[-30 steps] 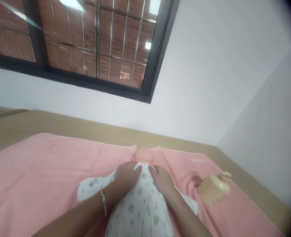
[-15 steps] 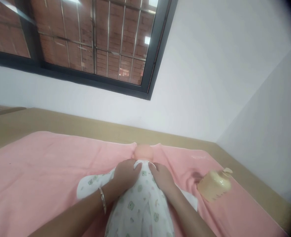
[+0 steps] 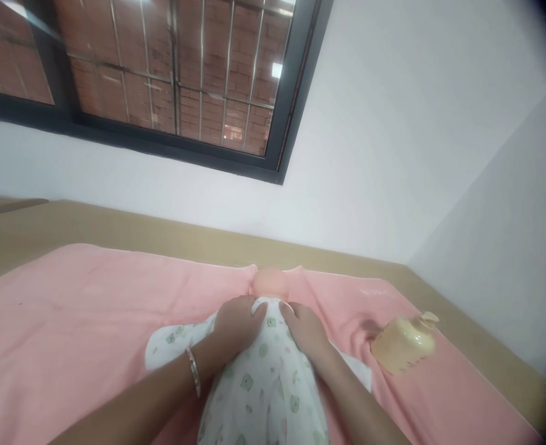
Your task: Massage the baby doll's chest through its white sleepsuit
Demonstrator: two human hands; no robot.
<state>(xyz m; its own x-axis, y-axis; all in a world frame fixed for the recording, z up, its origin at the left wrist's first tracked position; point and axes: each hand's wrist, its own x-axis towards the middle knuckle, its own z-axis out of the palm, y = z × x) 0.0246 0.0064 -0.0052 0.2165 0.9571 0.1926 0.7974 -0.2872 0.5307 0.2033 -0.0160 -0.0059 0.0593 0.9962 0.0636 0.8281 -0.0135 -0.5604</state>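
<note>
One doll [image 3: 269, 284] is laid face up on one pink towel [image 3: 69, 321], near its far edge, and is dressed in one white printed garment [image 3: 264, 389]. Two hands are placed at the garment's collar. The left hand [image 3: 236, 321], on whose wrist one bracelet [image 3: 193, 371] is worn, is set with fingers together and curled onto the cloth. The right hand [image 3: 303, 330] is set likewise, fingers together. Whether cloth is pinched cannot be told. One cream bottle [image 3: 403, 343] is laid on its side to the right, apart from the hands.
</note>
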